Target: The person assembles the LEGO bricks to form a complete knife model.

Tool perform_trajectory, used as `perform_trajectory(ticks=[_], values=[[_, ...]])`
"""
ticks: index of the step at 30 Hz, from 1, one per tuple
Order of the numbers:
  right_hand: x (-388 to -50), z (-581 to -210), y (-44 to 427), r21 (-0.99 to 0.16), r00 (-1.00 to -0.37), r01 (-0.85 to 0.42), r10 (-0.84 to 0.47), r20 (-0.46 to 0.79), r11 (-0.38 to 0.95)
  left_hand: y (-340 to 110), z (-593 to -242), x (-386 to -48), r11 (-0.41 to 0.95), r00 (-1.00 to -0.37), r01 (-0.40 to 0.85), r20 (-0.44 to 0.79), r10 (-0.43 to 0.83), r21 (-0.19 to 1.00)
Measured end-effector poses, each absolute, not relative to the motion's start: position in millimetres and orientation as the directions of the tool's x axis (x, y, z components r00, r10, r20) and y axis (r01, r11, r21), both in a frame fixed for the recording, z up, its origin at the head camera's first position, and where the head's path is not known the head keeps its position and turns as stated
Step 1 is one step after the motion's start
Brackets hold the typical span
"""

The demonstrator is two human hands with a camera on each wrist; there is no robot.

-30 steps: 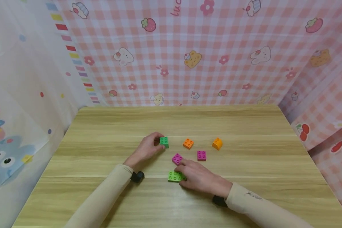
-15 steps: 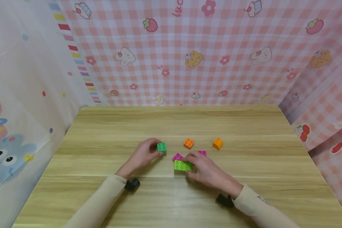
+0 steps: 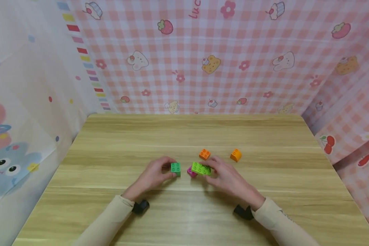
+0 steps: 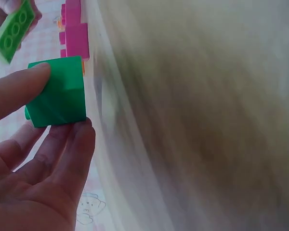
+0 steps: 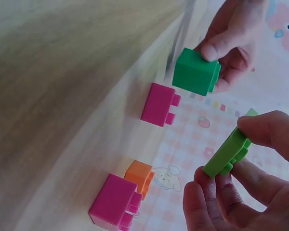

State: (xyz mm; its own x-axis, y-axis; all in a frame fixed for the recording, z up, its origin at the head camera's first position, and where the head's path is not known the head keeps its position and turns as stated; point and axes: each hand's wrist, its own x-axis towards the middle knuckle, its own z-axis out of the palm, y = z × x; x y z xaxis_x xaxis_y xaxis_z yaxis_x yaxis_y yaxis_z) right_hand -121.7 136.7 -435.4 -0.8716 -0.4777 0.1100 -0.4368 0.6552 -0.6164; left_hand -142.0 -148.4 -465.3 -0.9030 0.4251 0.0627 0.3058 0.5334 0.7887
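Pinched between the thumb and fingers of my left hand [image 3: 153, 175] is a dark green toy building brick [image 3: 175, 167], studs up, held above the table in the left wrist view. My right hand [image 3: 230, 175] pinches a flat lime-green toy brick [image 3: 200, 168], longer than the green one and slightly tilted. The lime brick is also raised, just right of the green brick and apart from it. Below it, one magenta brick [image 3: 190, 173] is partly covered in the head view. A second magenta brick [image 5: 113, 202] shows in the right wrist view; the right hand hides it from the head camera.
An orange brick [image 3: 204, 154] lies just beyond the right hand. Farther right is a yellow-orange brick with a curved top [image 3: 235, 155]. Everything lies on a wooden table [image 3: 126, 136], with a pink checked cloth [image 3: 184, 48] hanging behind.
The right hand has lifted the lime brick off the table and carried it away from the person and slightly right. The left hand has drawn the green brick nearer the person.
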Motion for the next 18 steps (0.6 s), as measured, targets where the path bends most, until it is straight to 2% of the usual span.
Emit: perform_trajectory(ticks=[11,18], values=[[-128,-433,141,-0.613,-0.879,-0.442,-0.454,0.149,0.655,-131,-468,-132,0.495,-0.866,0.297,0.011,0.501,0.817],[-127,-432,145,-0.61,-0.884,-0.435,-0.442,0.15,0.663,-114,-464,-130,0.592,-0.838,0.411,0.031,0.545,0.693]])
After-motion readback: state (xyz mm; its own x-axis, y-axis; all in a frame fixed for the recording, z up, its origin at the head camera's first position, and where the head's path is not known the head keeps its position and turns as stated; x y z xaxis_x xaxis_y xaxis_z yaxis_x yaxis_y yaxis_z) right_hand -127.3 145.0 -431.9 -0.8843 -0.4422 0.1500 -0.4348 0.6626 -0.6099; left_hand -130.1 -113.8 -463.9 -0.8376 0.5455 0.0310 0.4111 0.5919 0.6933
